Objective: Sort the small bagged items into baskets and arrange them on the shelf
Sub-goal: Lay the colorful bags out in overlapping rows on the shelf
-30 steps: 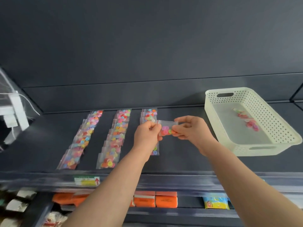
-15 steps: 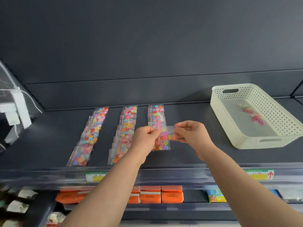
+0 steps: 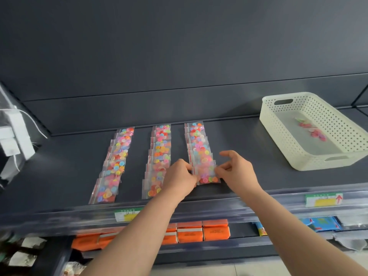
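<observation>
While the button bag [image 3: 207,174] lay on the shelf [image 3: 59,166], well left of the basket [image 3: 278,140], its side edges were pinched by the left hand [image 3: 180,176] and the right hand [image 3: 237,172].

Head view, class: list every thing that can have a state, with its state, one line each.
front bag, lying at the right row's front, pinched at both edges
left hand, pinching its left edge
right hand, pinching its right edge
basket, upright, loose bags inside
bag rows, flat on the shelf, overlapping
</observation>
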### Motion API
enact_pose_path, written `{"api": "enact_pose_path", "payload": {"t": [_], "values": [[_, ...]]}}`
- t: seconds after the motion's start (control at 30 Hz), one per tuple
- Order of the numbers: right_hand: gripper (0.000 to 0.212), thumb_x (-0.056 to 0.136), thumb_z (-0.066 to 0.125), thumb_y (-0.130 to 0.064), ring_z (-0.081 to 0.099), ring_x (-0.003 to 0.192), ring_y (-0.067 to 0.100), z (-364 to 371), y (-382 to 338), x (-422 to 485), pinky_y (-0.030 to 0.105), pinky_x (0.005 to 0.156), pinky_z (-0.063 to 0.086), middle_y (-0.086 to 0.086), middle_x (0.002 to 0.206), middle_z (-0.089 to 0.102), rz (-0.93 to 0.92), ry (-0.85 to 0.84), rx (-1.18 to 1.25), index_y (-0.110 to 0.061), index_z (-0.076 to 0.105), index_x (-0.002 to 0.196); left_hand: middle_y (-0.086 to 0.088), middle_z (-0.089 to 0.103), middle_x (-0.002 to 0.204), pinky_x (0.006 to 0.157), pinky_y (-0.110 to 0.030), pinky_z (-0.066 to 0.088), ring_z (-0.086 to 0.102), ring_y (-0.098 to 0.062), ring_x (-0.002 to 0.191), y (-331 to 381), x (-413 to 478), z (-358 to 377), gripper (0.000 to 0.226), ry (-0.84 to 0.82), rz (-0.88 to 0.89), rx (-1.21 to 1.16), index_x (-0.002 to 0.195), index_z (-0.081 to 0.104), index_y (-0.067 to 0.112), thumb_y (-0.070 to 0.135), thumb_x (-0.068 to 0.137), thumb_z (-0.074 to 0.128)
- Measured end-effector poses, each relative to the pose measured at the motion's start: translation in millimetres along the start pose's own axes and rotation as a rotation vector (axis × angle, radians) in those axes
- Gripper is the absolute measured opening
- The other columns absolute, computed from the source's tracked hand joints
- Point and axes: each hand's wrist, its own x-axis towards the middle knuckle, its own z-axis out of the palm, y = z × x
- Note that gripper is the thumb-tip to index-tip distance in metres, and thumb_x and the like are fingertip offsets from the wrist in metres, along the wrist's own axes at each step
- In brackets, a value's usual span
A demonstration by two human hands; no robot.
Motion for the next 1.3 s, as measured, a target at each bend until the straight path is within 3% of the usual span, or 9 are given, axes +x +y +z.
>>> {"api": "enact_pose_path", "payload": {"t": [0.1,0.2,0.27,0.47,0.67,0.77,0.93,1.13,1.3], "values": [[0.043,0.088,0.062,-0.016,0.059,0.073,0.004,6,-1,2,0.012,0.057,0.04,-0.01,0.079,0.067,-0.004,0.016,-0.064,-0.021,0.052,0.129,-0.004,0.072,0.083,0.072,-0.043,0.061,0.071,-0.019,0.076,-3,3,0,0.025,-0.004,-0.012,0.01,0.077,0.052,0.025,0.022,0.084,0.075],[0.039,0.089,0.061,-0.018,0.06,0.074,0.008,10,-2,3,0.017,0.061,0.042,-0.009,0.081,0.066,-0.007,0.036,-0.115,-0.02,0.055,0.127,-0.004,0.071,0.079,0.065,-0.042,0.062,0.072,-0.017,0.069,-4,7,2,0.022,0.009,-0.022,0.033,0.092,0.061,0.012,0.024,0.083,0.077],[0.037,0.089,0.062,-0.019,0.06,0.076,0.01,10,-2,4,0.019,0.065,0.043,-0.008,0.082,0.065,-0.002,0.053,-0.122,-0.019,0.056,0.125,-0.004,0.069,0.081,0.063,-0.042,0.062,0.072,-0.015,0.065,-5,8,1,0.035,0.015,-0.041,0.037,0.099,0.051,0.011,0.026,0.082,0.077],[0.028,0.088,0.059,-0.02,0.056,0.083,0.013,-7,0,8,0.027,0.073,0.046,-0.008,0.091,0.059,-0.109,0.148,-0.291,-0.022,0.064,0.116,-0.002,0.063,0.098,0.056,-0.028,0.051,0.067,-0.019,0.085,8,12,-8,0.045,0.091,0.055,0.103,0.112,0.043,0.015,0.035,0.085,0.074],[0.022,0.095,0.051,-0.025,0.052,0.106,0.017,-65,-2,16,0.028,0.064,0.039,-0.006,0.107,0.06,-0.252,0.292,-0.604,-0.03,0.065,0.111,0.003,0.064,0.109,0.086,-0.037,0.053,0.062,-0.021,0.101,64,17,13,0.025,-0.003,0.166,0.12,0.106,0.056,0.022,0.033,0.086,0.067],[0.023,0.096,0.049,-0.025,0.05,0.107,0.019,-102,8,23,0.028,0.063,0.035,-0.004,0.106,0.06,-0.244,0.33,-0.671,-0.029,0.065,0.111,0.005,0.066,0.107,0.087,-0.037,0.054,0.065,-0.021,0.098,101,19,36,0.016,-0.034,0.214,0.106,0.097,0.057,0.027,0.033,0.085,0.067],[0.022,0.094,0.053,-0.025,0.052,0.111,0.02,-160,38,35,0.033,0.072,0.044,-0.004,0.112,0.062,-0.19,0.356,-0.701,-0.03,0.066,0.111,0.007,0.065,0.108,0.087,-0.037,0.053,0.062,-0.018,0.099,166,22,76,0.019,-0.034,0.316,0.071,0.105,0.06,0.026,0.033,0.088,0.065],[0.034,0.093,0.052,-0.021,0.051,0.114,0.021,-216,85,74,0.031,0.07,0.041,-0.003,0.124,0.056,0.003,0.218,-0.748,-0.027,0.057,0.127,0.008,0.066,0.102,0.086,-0.037,0.052,0.061,-0.017,0.099,219,27,119,0.025,-0.001,0.375,0.093,0.115,0.057,0.027,0.028,0.09,0.06],[0.062,0.09,0.053,-0.019,0.05,0.118,0.029,-229,117,115,0.038,0.093,0.044,0.007,0.133,0.046,0.076,-0.047,-0.711,-0.023,0.03,0.148,0.009,0.064,0.099,0.082,-0.033,0.05,0.058,-0.014,0.098,220,31,137,0.027,0.058,0.334,0.119,0.113,0.059,0.026,0.017,0.088,0.06]]}}
